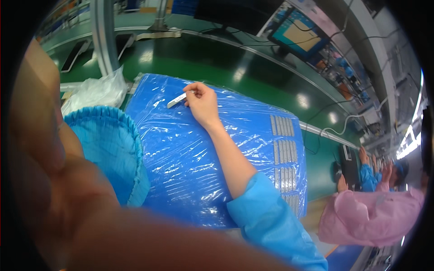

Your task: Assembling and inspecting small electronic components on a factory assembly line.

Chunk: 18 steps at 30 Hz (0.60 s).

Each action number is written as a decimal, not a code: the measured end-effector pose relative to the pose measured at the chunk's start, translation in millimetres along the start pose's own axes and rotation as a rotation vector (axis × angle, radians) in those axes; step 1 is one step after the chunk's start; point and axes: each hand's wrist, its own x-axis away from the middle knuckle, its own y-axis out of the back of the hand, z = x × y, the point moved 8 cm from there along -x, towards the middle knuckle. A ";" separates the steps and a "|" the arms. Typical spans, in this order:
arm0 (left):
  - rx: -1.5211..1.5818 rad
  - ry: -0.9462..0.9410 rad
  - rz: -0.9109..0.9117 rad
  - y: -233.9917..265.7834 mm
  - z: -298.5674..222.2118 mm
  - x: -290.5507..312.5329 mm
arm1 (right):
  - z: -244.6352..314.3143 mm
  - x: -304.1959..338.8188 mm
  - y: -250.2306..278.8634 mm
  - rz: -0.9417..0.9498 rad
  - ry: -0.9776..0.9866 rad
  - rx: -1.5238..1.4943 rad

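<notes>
My right hand (pixel 202 101) is closed in a pinch on a slim pale strip (pixel 176 100), above the far left part of a blue board (pixel 181 167) wrapped in clear plastic film. The strip points down and to the left, and its far end is covered by my fingers. Very close on the left looms my left hand (pixel 49 135), large and blurred, with its forearm crossing the lower edge. What its fingers do cannot be made out. Several rows of narrow grey metal strips (pixel 284 152) lie along the board's right side.
Left of the board is a light-blue cloth piece with a gathered elastic rim (pixel 135 135), beside a crumpled clear bag (pixel 99 92). A metal post (pixel 103 36) rises behind. Monitors (pixel 298 34) stand at the back. At right sits a co-worker in a pink sleeve (pixel 366 217).
</notes>
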 end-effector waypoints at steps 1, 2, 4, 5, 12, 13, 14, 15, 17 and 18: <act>-0.020 0.001 0.004 -9.5 -2.2 -6.8 | 4.5 -0.1 6.5 -0.014 0.000 0.011; -0.002 0.002 0.011 -19.8 -0.4 -4.2 | 0.4 -0.1 23.6 -0.040 -0.010 0.003; 0.005 -0.023 0.056 -18.8 -4.5 -5.8 | 2.0 -1.8 18.4 -0.039 -0.006 0.024; 0.005 -0.031 0.084 -15.7 -9.1 -5.4 | 0.5 -2.0 8.6 -0.054 -0.013 -0.010; 0.118 -0.080 0.217 -22.6 -23.6 -16.6 | -1.0 -4.9 23.5 -0.062 0.024 0.056; 0.129 -0.095 0.219 -26.7 -24.4 -20.2 | -0.6 -4.2 27.1 -0.051 0.016 0.070; 0.155 -0.105 0.216 -34.4 -25.6 -22.1 | -0.4 -1.6 33.1 -0.087 0.018 0.050; 0.168 -0.117 0.213 -39.5 -25.2 -23.4 | 5.2 0.5 30.1 -0.092 0.031 0.109; 0.197 -0.144 0.192 -50.4 -27.7 -28.6 | 15.1 2.5 19.3 -0.101 0.051 0.079; 0.151 -0.004 0.154 -52.6 -15.3 -17.3 | 15.2 3.8 17.9 -0.109 0.052 0.063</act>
